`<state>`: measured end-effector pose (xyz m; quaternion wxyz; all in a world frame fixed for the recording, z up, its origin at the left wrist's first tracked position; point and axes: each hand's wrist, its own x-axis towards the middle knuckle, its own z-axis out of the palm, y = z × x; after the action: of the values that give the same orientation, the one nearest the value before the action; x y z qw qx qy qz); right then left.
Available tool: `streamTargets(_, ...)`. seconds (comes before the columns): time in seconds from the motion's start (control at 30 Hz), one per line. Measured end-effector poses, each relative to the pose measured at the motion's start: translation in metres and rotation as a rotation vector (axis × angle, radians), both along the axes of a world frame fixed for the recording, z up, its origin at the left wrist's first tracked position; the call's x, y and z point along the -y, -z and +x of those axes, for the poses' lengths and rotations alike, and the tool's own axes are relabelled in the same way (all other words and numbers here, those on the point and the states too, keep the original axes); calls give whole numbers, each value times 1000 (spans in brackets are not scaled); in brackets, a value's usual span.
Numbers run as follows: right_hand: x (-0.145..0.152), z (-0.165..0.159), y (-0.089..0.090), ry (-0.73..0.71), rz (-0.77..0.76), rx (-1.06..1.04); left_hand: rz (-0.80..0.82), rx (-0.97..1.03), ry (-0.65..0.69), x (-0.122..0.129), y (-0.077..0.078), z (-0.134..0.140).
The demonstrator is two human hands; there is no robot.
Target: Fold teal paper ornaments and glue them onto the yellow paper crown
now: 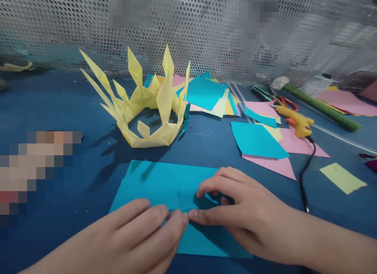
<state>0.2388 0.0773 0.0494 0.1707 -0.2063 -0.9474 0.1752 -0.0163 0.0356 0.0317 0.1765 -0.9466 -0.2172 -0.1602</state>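
Observation:
On the table before me lies a blue paper sheet (159, 175). Over its middle sits a smaller blue paper piece (187, 198) with a crease line. My left hand (144, 234) is closed, its fingertips pinching the near edge of this piece. From the other side my right hand (247, 207) holds it, thumb tip against the edge beside the left fingertips and curled index finger resting a little farther back. The fingers partly cover the small piece, so its full shape is hidden. Behind the sheet stands a yellow folded-paper crown (150, 142) with tall pointed spikes.
A yellow glue gun (297, 120) lies at right, its black cord (303, 179) running toward me. Colored paper sheets (203, 93) pile up behind the crown. Nearby are a blue square (256, 140), a pale green scrap (343, 177) and a green stick (324, 107). Perforated metal (188, 38) borders the back.

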Motion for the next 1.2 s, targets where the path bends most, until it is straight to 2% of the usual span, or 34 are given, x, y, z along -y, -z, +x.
streamTargets(0.13,-8,2,-2,-63,34,-26,-26,21,10,0,2,1)
streamTargets(0.3,-18,4,-1,-35,-108,-116,-31,79,-61,5,7,0)
streamTargets(0.43,-21,7,1,-41,-143,-187,-18,73,-73,6,10,0)
streamTargets(0.53,-18,5,2,-28,-226,-230,-66,71,-108,7,11,-2)
streamTargets(0.67,-14,1,-1,-115,-302,-230,-105,120,-175,8,16,-5)
streamTargets(0.77,-12,1,-4,-193,-215,-174,-122,135,-159,8,21,-6)
streamTargets(1.0,-14,5,0,-188,137,-105,-143,86,-103,4,19,-3)
streamTargets(1.2,-18,3,-3,-254,123,-12,-31,101,-46,5,17,-3)
